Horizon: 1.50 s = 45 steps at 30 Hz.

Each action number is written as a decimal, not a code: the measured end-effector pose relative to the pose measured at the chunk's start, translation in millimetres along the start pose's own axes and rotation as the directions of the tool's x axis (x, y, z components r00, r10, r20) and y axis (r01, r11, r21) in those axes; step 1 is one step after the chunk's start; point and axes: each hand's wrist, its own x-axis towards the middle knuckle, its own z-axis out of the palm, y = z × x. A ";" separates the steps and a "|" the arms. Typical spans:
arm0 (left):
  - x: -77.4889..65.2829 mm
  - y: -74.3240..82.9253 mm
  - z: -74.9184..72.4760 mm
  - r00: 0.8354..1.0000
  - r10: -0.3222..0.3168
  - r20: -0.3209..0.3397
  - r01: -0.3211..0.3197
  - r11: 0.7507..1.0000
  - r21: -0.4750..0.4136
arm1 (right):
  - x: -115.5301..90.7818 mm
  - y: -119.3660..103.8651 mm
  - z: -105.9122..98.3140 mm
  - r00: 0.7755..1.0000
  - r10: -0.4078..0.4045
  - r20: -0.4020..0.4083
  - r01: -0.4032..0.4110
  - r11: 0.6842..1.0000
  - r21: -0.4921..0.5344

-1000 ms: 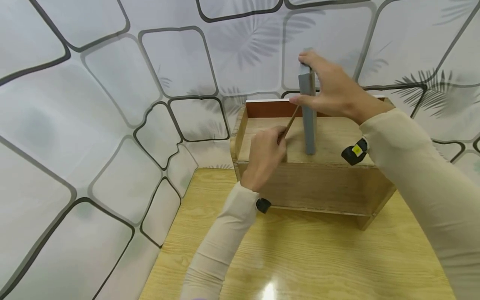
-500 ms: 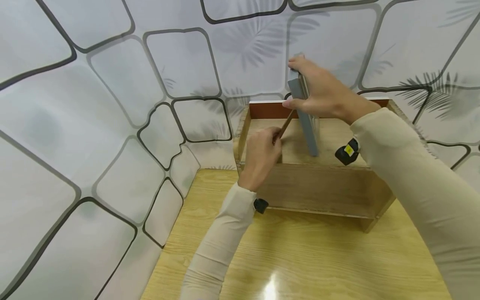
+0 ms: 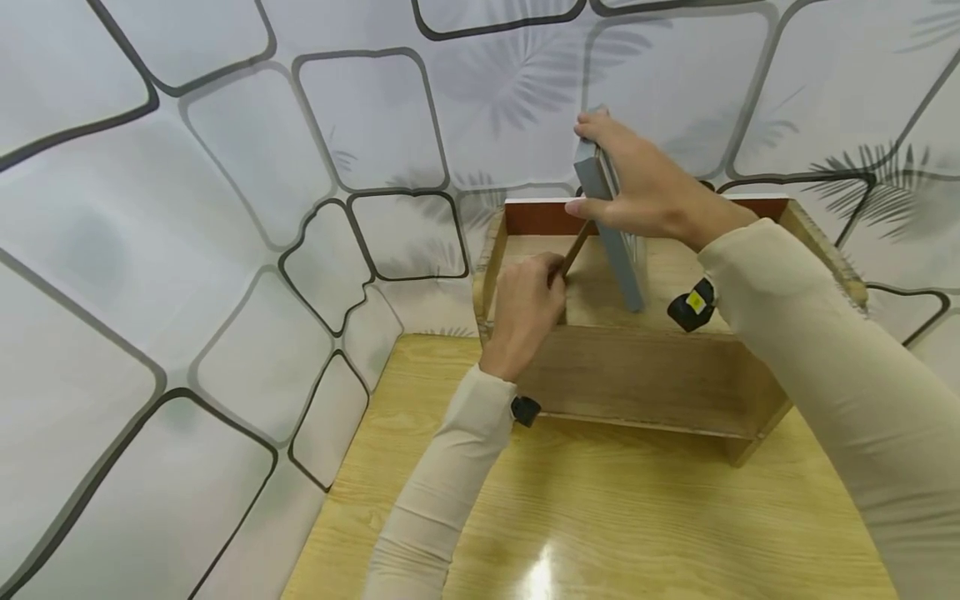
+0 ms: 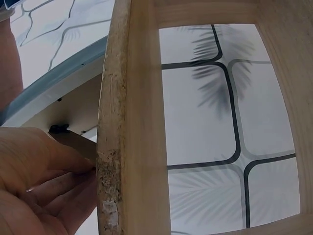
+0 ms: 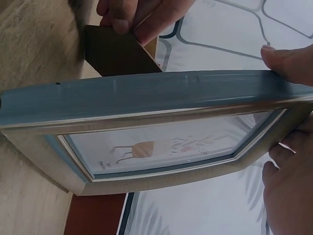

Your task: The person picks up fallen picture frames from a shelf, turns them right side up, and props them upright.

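A picture frame (image 3: pixel 621 258) with a grey-blue edge stands on the upper board of a small wooden shelf (image 3: pixel 637 375), its top leaning left in the head view. My right hand (image 3: pixel 652 187) grips the frame near its top, thumb on the near side and fingers over the far end. From its back juts a flat brown support leg (image 3: pixel 576 250), which my left hand (image 3: pixel 525 304) pinches. The right wrist view shows the frame's glazed front (image 5: pixel 161 147) with a small flower print, and the dark support leg (image 5: pixel 120 51) between the left fingertips.
The shelf has raised sides and a reddish-brown back strip (image 3: pixel 532 218); below its upper board is an open bay. It stands on a yellow wood-grain table (image 3: pixel 600 517). Patterned wall covering (image 3: pixel 225 208) closes in behind and at the left.
The frame's top has tipped to the left with my right hand, and its foot has shifted slightly right. My left hand keeps its pinch on the support leg. The head view has shifted slightly.
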 end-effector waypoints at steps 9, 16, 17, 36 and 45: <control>-4.5 13.3 -17.6 0.997 -0.028 -0.066 0.029 0.999 0.015 | -1.1 3.1 -5.4 1.000 -0.020 -0.001 0.020 1.000 0.011; -6.4 35.3 -23.6 0.999 0.012 -0.052 -0.019 0.991 -0.131 | 5.9 9.7 -19.5 0.997 0.019 -0.081 -0.006 0.987 0.159; -5.7 38.5 -22.3 0.999 0.016 -0.042 -0.021 0.990 -0.142 | 8.6 11.4 -21.2 0.996 0.031 -0.089 -0.014 0.984 0.180; 2.6 49.5 8.1 1.000 -0.014 0.008 0.016 0.979 -0.203 | 24.1 42.8 -17.4 0.991 0.126 0.052 -0.136 0.940 0.313; 3.6 50.6 10.6 1.000 -0.011 0.002 0.011 0.972 -0.235 | 22.2 47.5 -16.3 0.993 0.112 0.027 -0.114 0.940 0.321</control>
